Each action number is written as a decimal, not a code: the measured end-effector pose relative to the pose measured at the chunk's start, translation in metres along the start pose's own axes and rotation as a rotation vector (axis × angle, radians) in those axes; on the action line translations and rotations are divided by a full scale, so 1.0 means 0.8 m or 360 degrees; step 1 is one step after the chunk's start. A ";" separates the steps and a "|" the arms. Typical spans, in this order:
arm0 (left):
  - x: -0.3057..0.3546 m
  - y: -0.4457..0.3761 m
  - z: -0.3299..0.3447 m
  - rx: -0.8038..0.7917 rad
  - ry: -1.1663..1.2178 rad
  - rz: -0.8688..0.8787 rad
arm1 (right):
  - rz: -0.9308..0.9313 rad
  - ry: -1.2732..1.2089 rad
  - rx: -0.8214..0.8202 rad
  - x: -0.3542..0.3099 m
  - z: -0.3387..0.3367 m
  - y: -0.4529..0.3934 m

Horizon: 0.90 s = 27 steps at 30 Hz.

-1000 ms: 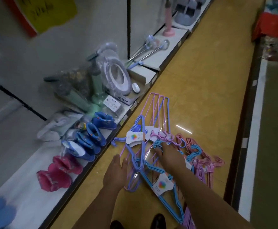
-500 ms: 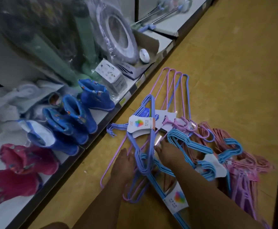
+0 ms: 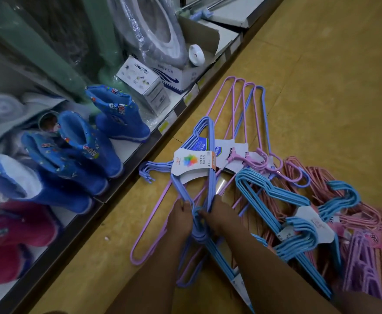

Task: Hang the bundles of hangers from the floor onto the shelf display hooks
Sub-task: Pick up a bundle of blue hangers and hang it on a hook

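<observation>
Both hands, the left hand and the right hand, are gripping the blue hanger bundle lying on the floor beside the shelf. Its hooks are tangling with the pink hangers underneath, so lifting is likely risking dragging those along.

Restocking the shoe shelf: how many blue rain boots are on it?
3 clearly show: one upright nearest the white box, one in the middle, one in front, nearer the pink boots. More may be hidden at the blurred left edge.
</observation>
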<state>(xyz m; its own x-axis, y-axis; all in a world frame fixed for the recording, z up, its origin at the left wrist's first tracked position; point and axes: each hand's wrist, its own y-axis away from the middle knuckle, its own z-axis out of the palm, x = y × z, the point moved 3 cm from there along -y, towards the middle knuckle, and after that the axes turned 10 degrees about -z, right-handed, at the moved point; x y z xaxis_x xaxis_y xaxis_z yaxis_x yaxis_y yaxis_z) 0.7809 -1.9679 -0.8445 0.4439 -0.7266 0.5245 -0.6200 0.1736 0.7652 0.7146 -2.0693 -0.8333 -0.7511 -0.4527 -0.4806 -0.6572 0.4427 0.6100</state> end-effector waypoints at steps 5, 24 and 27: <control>0.000 -0.009 0.001 -0.0015 0.0119 -0.0077 | 0.0080 -0.0115 0.0029 -0.008 -0.003 -0.004; 0.047 0.047 -0.016 0.0009 0.0033 -0.0165 | 0.0513 -0.1485 0.0515 -0.042 -0.050 0.005; 0.063 0.094 -0.031 -0.0063 0.0017 -0.0062 | 0.0747 -0.1478 0.0678 -0.046 -0.055 0.036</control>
<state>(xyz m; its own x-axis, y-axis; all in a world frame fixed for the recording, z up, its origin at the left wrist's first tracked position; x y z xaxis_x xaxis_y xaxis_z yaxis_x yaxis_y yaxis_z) 0.7731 -1.9748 -0.7515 0.4745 -0.7261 0.4977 -0.5761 0.1714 0.7992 0.7258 -2.0741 -0.7703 -0.5688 0.5021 -0.6514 -0.1312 0.7266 0.6745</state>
